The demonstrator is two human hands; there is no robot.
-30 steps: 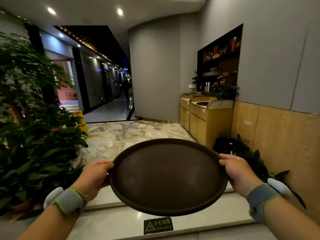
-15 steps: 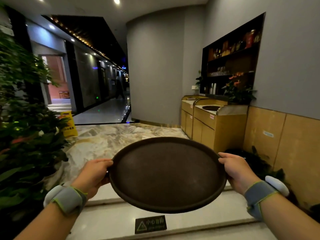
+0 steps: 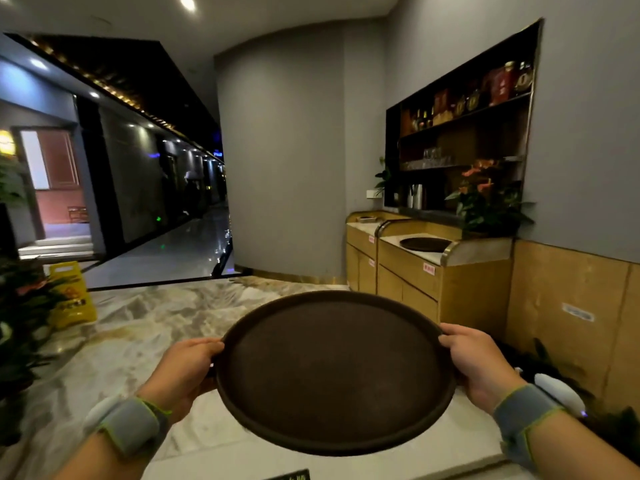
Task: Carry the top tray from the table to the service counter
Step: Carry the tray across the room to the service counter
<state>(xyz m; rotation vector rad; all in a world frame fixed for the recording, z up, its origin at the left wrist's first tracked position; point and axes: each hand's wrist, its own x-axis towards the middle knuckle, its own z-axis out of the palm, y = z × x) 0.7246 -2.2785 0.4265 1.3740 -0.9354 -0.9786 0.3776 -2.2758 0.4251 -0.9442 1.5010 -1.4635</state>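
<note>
Tray (image 3: 334, 372) gripped w/ both hands, L (image 3: 183, 370) & R (image 3: 479, 363).

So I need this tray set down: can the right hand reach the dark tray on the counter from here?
Probably not yet: the right hand grips the carried tray, and the counter tray lies well ahead, path clear.

A dark brown tray (image 3: 334, 372) against cream-and-grey veined marble flooring (image 3: 145, 327), honey-yellow wooden counter (image 3: 426, 282), plain grey walls (image 3: 287, 150), a bright yellow floor sign (image 3: 71, 294) and grey, green-edged wristbands (image 3: 133, 424).
</note>
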